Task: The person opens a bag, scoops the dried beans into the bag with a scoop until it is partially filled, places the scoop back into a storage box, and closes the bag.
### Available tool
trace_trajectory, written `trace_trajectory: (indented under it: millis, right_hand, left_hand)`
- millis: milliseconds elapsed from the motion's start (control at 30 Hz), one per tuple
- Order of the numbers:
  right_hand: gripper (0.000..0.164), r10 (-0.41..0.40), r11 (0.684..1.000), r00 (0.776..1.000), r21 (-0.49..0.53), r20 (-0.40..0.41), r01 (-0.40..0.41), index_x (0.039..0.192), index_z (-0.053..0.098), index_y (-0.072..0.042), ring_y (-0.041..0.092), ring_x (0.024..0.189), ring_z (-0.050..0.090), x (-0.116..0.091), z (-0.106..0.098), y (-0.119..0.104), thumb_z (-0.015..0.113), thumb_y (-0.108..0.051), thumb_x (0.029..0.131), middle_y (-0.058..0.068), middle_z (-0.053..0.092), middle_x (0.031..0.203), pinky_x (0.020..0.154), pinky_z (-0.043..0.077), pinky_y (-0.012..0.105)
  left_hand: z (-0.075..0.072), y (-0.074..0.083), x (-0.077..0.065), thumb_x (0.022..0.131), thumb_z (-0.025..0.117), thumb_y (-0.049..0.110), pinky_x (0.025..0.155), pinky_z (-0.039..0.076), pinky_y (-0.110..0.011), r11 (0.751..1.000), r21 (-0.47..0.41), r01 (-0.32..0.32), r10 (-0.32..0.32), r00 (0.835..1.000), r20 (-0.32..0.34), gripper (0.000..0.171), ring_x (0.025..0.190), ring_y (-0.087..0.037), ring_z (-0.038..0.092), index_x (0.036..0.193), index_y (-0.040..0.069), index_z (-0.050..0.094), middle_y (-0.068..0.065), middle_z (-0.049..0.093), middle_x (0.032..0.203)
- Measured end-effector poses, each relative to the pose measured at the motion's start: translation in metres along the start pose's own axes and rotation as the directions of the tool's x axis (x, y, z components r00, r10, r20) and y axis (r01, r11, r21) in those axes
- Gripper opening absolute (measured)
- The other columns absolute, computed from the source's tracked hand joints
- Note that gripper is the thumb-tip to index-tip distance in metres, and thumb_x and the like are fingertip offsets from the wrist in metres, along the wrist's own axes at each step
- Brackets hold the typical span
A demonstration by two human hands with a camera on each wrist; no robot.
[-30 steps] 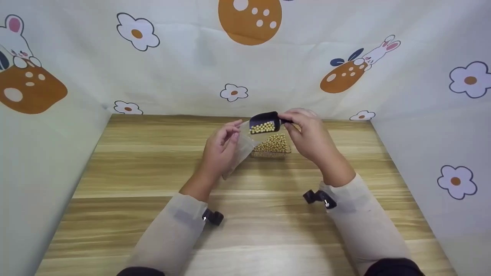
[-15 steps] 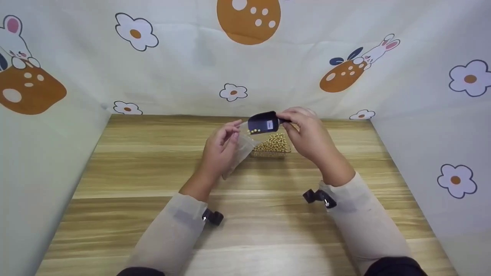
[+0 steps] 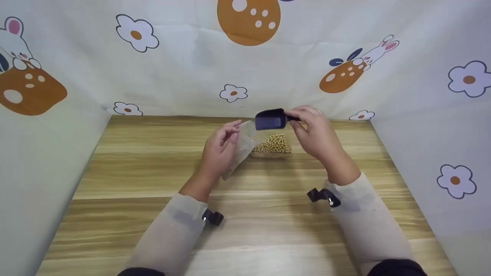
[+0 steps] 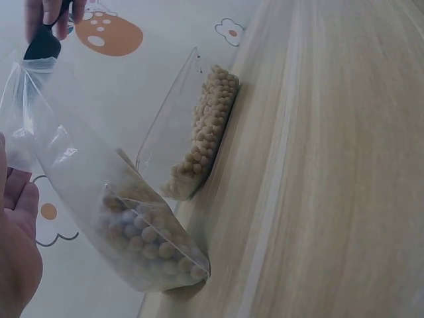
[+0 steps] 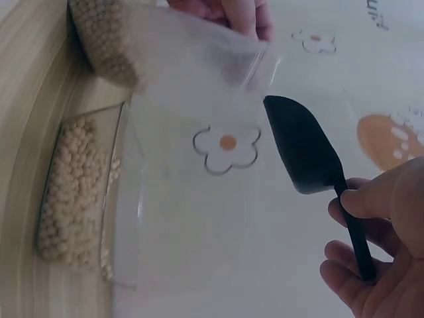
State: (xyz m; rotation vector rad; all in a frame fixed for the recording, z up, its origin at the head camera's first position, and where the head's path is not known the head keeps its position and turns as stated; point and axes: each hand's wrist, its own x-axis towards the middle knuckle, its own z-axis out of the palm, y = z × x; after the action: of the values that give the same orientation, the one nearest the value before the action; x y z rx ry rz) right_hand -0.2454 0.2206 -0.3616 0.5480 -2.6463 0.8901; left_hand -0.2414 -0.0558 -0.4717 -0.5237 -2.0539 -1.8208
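My left hand holds a clear plastic bag by its upper part, mouth upward. Round yellowish beans that look like soybeans fill the bottom of the bag, which stands at the table surface in the left wrist view. Between thumb and fingers of my right hand is the handle of a black scoop. The scoop's bowl shows no beans in the head view and hangs beside the bag's mouth. Below it, a clear box holds more of the same beans.
The wooden table meets a pale printed cloth at the back and both sides. The bean box stands near the table's back edge, partly behind the bag. A small dark camera sits on each wrist.
The beans in the scoop have slid out until its bowl shows bare. The right hand and scoop have then moved slightly right and away from the bag; the left hand stays put.
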Motion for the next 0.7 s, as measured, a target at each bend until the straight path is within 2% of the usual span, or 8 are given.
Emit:
trace_trajectory:
  millis: [133,233,367,567,700]
  right_hand:
    - [0.031,0.122,0.991,0.992,0.058,0.008,-0.122,0.135,0.074,-0.008,0.03,0.129,0.066,0.005,0.003,0.025,0.064,-0.009,0.106,0.011,0.072,0.135,0.111,0.058,0.046]
    - [0.031,0.178,0.981,0.983,0.071,0.036,-0.18,0.135,0.073,-0.005,0.032,0.128,0.066,0.006,0.01,0.042,0.063,-0.008,0.106,0.016,0.071,0.136,0.108,0.059,0.045]
    - [0.032,0.21,0.975,0.975,0.053,0.077,-0.214,0.136,0.073,-0.006,0.034,0.127,0.066,0.004,0.019,0.057,0.061,-0.009,0.106,0.018,0.07,0.138,0.107,0.057,0.047]
    - [0.034,0.23,0.97,0.966,0.054,0.12,-0.238,0.138,0.072,-0.007,0.035,0.127,0.065,0.004,0.029,0.066,0.059,-0.01,0.107,0.017,0.068,0.142,0.106,0.055,0.048]
    - [0.035,0.256,0.965,0.952,0.012,0.171,-0.262,0.139,0.071,-0.008,0.036,0.135,0.062,0.004,0.036,0.071,0.057,-0.011,0.107,0.018,0.065,0.148,0.112,0.053,0.052]
  left_hand:
    - [0.0,0.001,0.0,0.11,0.059,0.015,0.121,0.051,-0.033,1.0,0.022,0.008,-0.008,1.0,0.004,0.015,0.141,-0.02,0.063,0.116,0.005,0.068,-0.005,0.069,0.147]
    - [0.0,0.001,0.0,0.11,0.059,0.016,0.121,0.051,-0.033,1.0,0.028,0.007,-0.007,1.0,0.005,0.015,0.141,-0.02,0.063,0.116,0.006,0.069,-0.004,0.069,0.147]
    - [0.0,0.0,0.0,0.11,0.059,0.017,0.121,0.051,-0.033,0.999,0.031,0.006,-0.007,1.0,0.007,0.016,0.141,-0.019,0.063,0.116,0.007,0.069,-0.003,0.069,0.147]
    - [0.0,0.0,0.0,0.11,0.058,0.017,0.121,0.051,-0.032,0.999,0.039,0.014,-0.014,1.0,0.005,0.016,0.141,-0.019,0.062,0.115,0.007,0.069,-0.003,0.069,0.148]
    - [0.0,-0.001,0.0,0.111,0.058,0.018,0.121,0.051,-0.032,0.999,0.045,0.018,-0.018,1.0,0.004,0.016,0.141,-0.018,0.062,0.116,0.007,0.069,-0.001,0.068,0.148]
